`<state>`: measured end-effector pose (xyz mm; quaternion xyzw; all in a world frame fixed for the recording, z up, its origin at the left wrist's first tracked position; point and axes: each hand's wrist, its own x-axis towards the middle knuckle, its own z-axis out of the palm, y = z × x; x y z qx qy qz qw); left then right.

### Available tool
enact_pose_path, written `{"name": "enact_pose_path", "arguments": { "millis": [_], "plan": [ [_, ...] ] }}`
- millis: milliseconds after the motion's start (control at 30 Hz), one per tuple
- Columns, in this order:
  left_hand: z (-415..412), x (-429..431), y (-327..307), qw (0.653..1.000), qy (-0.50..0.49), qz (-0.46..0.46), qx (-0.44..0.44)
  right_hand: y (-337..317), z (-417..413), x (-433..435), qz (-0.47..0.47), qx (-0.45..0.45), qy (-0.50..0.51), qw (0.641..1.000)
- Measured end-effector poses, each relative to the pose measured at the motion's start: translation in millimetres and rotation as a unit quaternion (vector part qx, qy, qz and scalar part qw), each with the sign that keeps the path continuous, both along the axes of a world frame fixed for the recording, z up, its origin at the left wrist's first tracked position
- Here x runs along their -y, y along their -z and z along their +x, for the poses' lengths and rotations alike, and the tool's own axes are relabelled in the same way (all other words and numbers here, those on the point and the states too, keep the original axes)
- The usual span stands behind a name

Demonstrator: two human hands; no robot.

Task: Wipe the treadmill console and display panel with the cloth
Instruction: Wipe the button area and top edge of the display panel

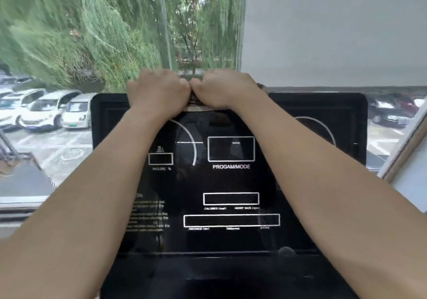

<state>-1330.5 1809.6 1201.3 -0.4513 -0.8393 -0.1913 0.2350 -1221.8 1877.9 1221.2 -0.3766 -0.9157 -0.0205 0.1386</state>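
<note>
Left hand [159,92] and right hand [223,90] grip barely visible cloth [196,107] atop console [312,183]

The single view sits at the person's head, facing forward and tilted down along both forearms. It is close: the black display panel [231,183] fills the near centre and runs out of the bottom edge. The left hand [157,90] and right hand [226,89] meet at the panel's far top edge. Beyond, a window [92,33] shows parked cars [46,111] far left. The wide lens bends the frame's edges.
</note>
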Motion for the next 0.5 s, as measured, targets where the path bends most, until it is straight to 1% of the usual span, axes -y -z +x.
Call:
{"name": "enact_pose_path", "arguments": {
  "millis": [133, 200, 267, 333, 367, 400, 433, 467, 500],
  "plan": [
    [-36, 19, -3, 1.0, -0.003, -0.027, 0.016, -5, -40, 11, -0.051, 0.035, -0.032, 0.998],
    [-58, 32, -4, 0.999, -0.01, -0.031, 0.04, -6, -64, 20, -0.061, 0.035, -0.054, 0.996],
    [-83, 46, -2, 0.997, -0.001, -0.014, 0.07, -3, -87, 37, -0.029, 0.017, -0.055, 0.998],
    [-98, 59, 6, 0.986, 0.056, 0.025, 0.153, 4, -105, 54, 0.064, -0.019, -0.062, 0.996],
    [-101, 64, 12, 0.968, 0.092, 0.061, 0.224, 10, -110, 63, 0.126, -0.034, -0.069, 0.989],
    [-102, 69, 18, 0.936, 0.121, 0.1, 0.315, 16, -113, 71, 0.184, -0.055, -0.073, 0.979],
    [-104, 71, 24, 0.9, 0.142, 0.145, 0.386, 22, -115, 77, 0.226, -0.079, -0.07, 0.968],
    [-103, 72, 29, 0.87, 0.155, 0.184, 0.43, 27, -117, 80, 0.251, -0.101, -0.06, 0.961],
    [-101, 71, 35, 0.848, 0.16, 0.212, 0.458, 32, -120, 83, 0.262, -0.116, -0.048, 0.957]
  ]
}}
